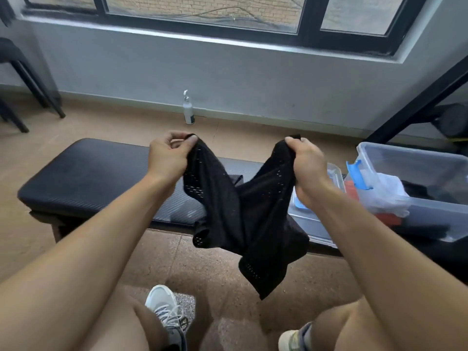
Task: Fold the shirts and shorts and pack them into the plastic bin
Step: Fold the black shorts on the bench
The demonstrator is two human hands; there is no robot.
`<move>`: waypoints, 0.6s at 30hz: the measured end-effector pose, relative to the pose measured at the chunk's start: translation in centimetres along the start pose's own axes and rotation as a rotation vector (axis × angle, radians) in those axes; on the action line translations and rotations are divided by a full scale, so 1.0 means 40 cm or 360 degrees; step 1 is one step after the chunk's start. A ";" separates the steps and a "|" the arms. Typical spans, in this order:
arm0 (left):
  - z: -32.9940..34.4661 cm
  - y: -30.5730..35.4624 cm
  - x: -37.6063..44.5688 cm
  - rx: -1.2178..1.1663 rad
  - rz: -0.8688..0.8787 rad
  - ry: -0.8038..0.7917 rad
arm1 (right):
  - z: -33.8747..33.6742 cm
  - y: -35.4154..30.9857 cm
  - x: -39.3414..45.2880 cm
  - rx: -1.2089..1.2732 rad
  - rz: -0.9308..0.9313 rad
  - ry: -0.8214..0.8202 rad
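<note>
Black mesh shorts [243, 206]: held up in the air above the black padded bench [83, 178], hanging crumpled. One upper edge is pinched by the left hand [168, 157], the other gripped in the fist of the right hand [307, 164]. Clear plastic bin [415, 173], blue latch: at the bench's right end, containing clothes. White bottle [188, 110]: on the floor by the wall.

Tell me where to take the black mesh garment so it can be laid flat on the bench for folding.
Keep each grip on the top edge of the black mesh garment, at its two upper corners, coming from above and outside as the left hand and right hand do now. The fabric hangs twisted between them, above the bench, so spreading those corners apart should probably straighten it.
</note>
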State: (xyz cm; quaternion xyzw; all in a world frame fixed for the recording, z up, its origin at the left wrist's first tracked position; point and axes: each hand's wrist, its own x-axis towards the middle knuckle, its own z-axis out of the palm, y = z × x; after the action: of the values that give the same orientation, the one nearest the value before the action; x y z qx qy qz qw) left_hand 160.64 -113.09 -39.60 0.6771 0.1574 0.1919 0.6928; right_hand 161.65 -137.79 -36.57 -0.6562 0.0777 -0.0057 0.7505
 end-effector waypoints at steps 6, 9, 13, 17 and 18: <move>-0.220 0.047 0.136 0.0494 0.0190 0.0374 | -0.118 -0.133 0.096 -0.0233 -0.0271 0.0234; -0.313 0.083 0.165 0.0653 0.0217 0.0486 | -0.186 -0.207 0.146 -0.0334 -0.0367 0.0511; -0.368 0.115 0.179 0.0681 0.0194 0.0533 | -0.249 -0.268 0.181 -0.0433 -0.0326 0.0718; -0.362 0.151 0.181 0.0681 0.0203 0.0544 | -0.262 -0.313 0.179 -0.0481 -0.0284 0.0749; -0.360 0.158 0.183 0.0654 0.0182 0.0555 | -0.265 -0.327 0.176 -0.0503 -0.0273 0.0758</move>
State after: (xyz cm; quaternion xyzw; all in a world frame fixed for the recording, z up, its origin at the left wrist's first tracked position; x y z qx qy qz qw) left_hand 159.84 -96.88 -33.48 0.7679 0.2714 0.3084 0.4914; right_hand 168.52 -150.83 -25.77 -0.7494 0.1958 -0.2108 0.5964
